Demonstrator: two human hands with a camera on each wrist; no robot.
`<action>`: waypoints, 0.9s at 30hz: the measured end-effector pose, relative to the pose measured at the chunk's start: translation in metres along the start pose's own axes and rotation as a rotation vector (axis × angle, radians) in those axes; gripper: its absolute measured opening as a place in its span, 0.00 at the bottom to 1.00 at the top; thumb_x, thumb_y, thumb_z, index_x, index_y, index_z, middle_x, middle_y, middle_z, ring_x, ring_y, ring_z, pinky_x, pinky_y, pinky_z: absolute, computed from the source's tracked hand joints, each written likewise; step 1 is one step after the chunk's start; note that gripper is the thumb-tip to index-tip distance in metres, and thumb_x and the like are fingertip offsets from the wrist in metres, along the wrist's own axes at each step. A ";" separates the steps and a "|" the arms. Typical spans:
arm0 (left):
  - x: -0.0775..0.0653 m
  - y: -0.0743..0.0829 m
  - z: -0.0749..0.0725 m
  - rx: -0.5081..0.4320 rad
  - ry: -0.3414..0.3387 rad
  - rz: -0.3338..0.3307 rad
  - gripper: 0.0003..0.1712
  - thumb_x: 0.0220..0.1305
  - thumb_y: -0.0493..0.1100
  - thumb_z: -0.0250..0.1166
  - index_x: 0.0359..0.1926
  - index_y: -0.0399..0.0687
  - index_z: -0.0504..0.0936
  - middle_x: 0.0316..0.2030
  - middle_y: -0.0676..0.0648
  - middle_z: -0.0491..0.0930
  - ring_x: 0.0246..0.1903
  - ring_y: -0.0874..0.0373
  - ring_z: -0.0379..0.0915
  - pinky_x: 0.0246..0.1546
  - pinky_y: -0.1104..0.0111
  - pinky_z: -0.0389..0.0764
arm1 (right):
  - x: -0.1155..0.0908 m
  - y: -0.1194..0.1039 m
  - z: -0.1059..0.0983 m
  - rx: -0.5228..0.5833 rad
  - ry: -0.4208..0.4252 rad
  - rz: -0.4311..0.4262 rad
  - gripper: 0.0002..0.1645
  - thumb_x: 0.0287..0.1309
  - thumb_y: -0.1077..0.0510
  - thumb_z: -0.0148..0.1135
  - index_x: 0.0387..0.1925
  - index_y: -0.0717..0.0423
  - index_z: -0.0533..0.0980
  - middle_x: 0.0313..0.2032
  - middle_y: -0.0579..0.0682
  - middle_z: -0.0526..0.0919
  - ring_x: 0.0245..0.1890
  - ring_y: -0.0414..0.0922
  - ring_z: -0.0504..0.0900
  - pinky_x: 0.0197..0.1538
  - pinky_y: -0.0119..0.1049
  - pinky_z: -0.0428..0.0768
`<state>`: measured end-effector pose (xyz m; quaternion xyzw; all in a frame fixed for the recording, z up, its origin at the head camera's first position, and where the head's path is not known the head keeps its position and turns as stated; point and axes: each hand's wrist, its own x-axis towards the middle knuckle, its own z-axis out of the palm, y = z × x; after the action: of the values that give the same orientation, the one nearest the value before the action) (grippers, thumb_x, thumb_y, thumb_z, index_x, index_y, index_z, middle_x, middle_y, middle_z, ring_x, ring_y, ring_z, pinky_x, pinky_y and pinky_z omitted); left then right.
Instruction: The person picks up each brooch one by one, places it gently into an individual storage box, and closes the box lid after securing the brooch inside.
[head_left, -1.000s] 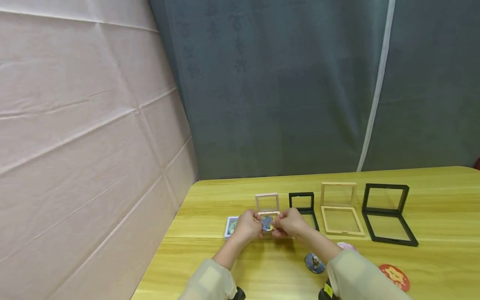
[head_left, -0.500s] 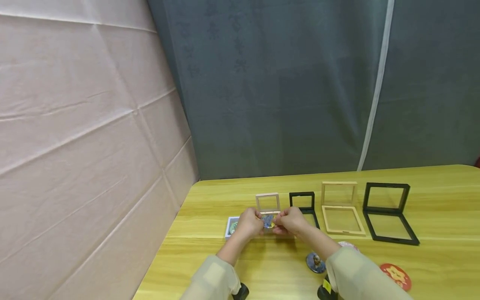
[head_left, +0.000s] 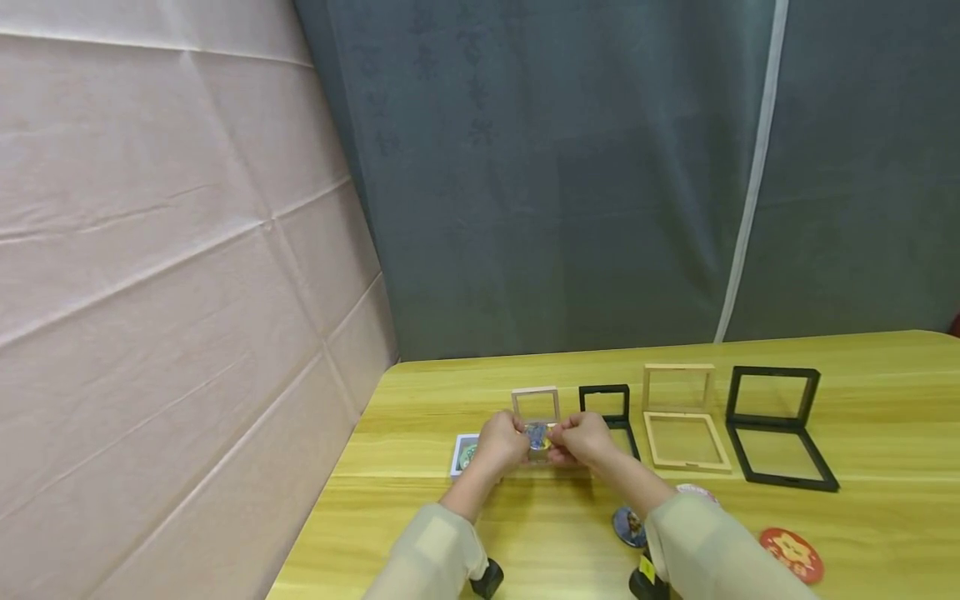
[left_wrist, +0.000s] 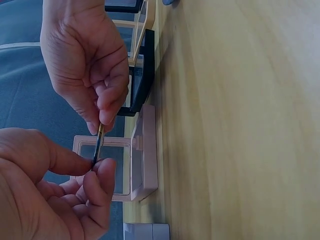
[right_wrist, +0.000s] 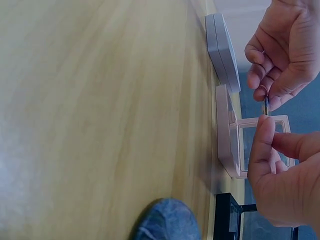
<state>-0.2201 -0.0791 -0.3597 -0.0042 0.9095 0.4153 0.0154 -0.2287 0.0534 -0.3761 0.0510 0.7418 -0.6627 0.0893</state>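
A round badge with a blue and yellow picture (head_left: 537, 435) is held up between both hands. My left hand (head_left: 502, 442) pinches its left edge between thumb and fingers; opposite, the fingertips of my right hand (head_left: 585, 439) pinch the other edge. Seen edge-on in the left wrist view, the thin badge (left_wrist: 98, 145) spans the space between the two hands. Just beyond it, a small pink hinged display frame (left_wrist: 145, 160) stands unfolded, its back half upright. The hands and badge cover much of its lower half in the head view.
At the left is a pale white frame (head_left: 455, 457) containing a green badge. Rightward stand a small black frame (head_left: 603, 388), a wood-coloured frame (head_left: 686, 467) and a larger black frame (head_left: 787, 482), all unfolded. Blue (head_left: 627, 527), pink (head_left: 697, 491) and red (head_left: 792, 555) badges lie nearer me.
Both hands have brought the badge slightly away from me and tipped it, so its face looks narrower in the head view. The frames and loose badges stay put.
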 end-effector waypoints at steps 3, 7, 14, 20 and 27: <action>0.001 0.001 0.000 0.010 0.010 -0.004 0.09 0.44 0.25 0.54 0.27 0.40 0.70 0.20 0.46 0.71 0.17 0.58 0.69 0.14 0.74 0.67 | 0.002 0.000 0.000 -0.008 0.016 -0.007 0.04 0.54 0.70 0.56 0.30 0.72 0.72 0.18 0.56 0.76 0.14 0.40 0.78 0.25 0.34 0.79; 0.004 0.001 0.001 0.015 0.020 -0.020 0.09 0.43 0.25 0.55 0.25 0.42 0.70 0.21 0.46 0.71 0.18 0.58 0.67 0.15 0.73 0.66 | 0.005 -0.001 0.001 -0.012 0.030 -0.007 0.04 0.53 0.70 0.56 0.30 0.72 0.73 0.18 0.56 0.76 0.13 0.39 0.77 0.23 0.32 0.78; 0.007 -0.001 0.003 0.073 0.049 -0.023 0.09 0.41 0.27 0.56 0.22 0.43 0.69 0.21 0.47 0.70 0.19 0.57 0.64 0.16 0.71 0.65 | 0.007 0.000 0.003 -0.034 0.040 -0.021 0.04 0.52 0.71 0.57 0.29 0.73 0.73 0.17 0.56 0.77 0.12 0.39 0.76 0.22 0.33 0.79; 0.009 0.001 0.005 0.140 0.058 -0.031 0.09 0.40 0.28 0.57 0.21 0.45 0.69 0.20 0.48 0.68 0.18 0.57 0.62 0.16 0.70 0.62 | 0.008 0.001 0.003 -0.036 0.047 -0.023 0.04 0.52 0.72 0.57 0.30 0.74 0.73 0.19 0.57 0.77 0.12 0.39 0.76 0.23 0.32 0.78; 0.011 0.002 0.009 0.194 0.057 -0.024 0.15 0.39 0.28 0.57 0.13 0.49 0.61 0.13 0.52 0.59 0.13 0.60 0.53 0.11 0.71 0.54 | 0.010 0.003 0.002 -0.039 0.068 -0.016 0.04 0.51 0.72 0.58 0.30 0.74 0.73 0.24 0.59 0.78 0.13 0.40 0.77 0.24 0.33 0.79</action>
<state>-0.2314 -0.0714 -0.3647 -0.0253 0.9455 0.3247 -0.0053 -0.2375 0.0516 -0.3816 0.0656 0.7577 -0.6465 0.0598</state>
